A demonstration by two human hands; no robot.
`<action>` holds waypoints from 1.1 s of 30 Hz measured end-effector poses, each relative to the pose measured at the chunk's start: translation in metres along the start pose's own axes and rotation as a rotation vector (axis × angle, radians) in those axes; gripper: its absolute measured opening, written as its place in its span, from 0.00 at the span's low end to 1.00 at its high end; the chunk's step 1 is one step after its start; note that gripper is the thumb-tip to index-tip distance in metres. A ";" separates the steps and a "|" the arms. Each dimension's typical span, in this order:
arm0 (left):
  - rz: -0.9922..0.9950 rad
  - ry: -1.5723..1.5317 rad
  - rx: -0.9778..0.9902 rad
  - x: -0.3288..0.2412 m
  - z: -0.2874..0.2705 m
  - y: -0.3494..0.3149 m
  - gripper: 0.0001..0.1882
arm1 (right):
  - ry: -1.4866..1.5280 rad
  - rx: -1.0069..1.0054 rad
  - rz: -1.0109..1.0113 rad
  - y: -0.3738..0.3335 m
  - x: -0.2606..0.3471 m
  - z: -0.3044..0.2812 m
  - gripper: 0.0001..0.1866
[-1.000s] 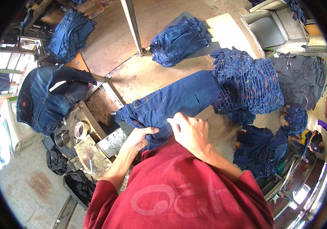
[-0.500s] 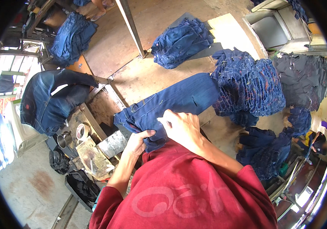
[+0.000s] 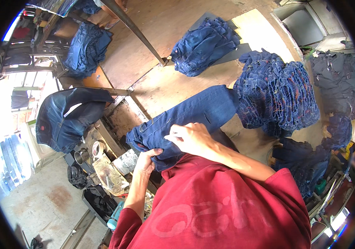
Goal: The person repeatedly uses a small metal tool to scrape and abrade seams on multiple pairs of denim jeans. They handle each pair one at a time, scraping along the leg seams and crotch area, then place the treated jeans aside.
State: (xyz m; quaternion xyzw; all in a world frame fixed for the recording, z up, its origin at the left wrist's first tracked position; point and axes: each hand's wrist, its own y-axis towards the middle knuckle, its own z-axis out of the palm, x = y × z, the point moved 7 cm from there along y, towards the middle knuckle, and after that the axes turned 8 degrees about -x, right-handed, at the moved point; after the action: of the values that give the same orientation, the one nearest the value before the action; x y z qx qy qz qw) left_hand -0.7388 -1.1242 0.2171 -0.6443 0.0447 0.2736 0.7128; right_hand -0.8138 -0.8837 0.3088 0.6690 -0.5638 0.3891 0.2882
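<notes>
A folded pair of dark blue jeans [image 3: 188, 111] lies stretched out in front of me, its waist end toward the left. My left hand [image 3: 146, 162] grips the near edge of that waist end, thumb on top and fingers hidden under the cloth. Over the middle of the jeans, my right hand [image 3: 194, 137] is closed in a pinch. A small whitish piece [image 3: 170, 137] shows at its fingertips, too small to name for sure. Between the right hand and the far leg end there is a short dark slit or mark on the denim.
Stacked jeans [image 3: 275, 91] stand to the right, with dark grey garments [image 3: 337, 79] beyond. Another jeans pile [image 3: 204, 45] lies ahead. Dark jeans [image 3: 67, 116] drape at left, near a tape roll [image 3: 98, 148] and a metal cup [image 3: 79, 157]. A metal post [image 3: 136, 33] rises ahead.
The whole view has shifted, so the surroundings sit farther right. Both hands keep their grip, with the right fingertips slightly nearer the waist end.
</notes>
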 end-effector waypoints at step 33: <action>-0.297 -0.240 -0.042 0.056 0.171 -0.004 0.25 | 1.105 -0.222 0.747 -0.031 -0.213 -0.073 0.12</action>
State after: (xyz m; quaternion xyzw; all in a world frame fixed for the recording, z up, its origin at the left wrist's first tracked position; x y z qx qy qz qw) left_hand -0.7391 -0.9444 0.2255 -0.6214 -0.1420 0.2412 0.7318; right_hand -0.8109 -0.7039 0.1690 0.0983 -0.5638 0.6872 0.4474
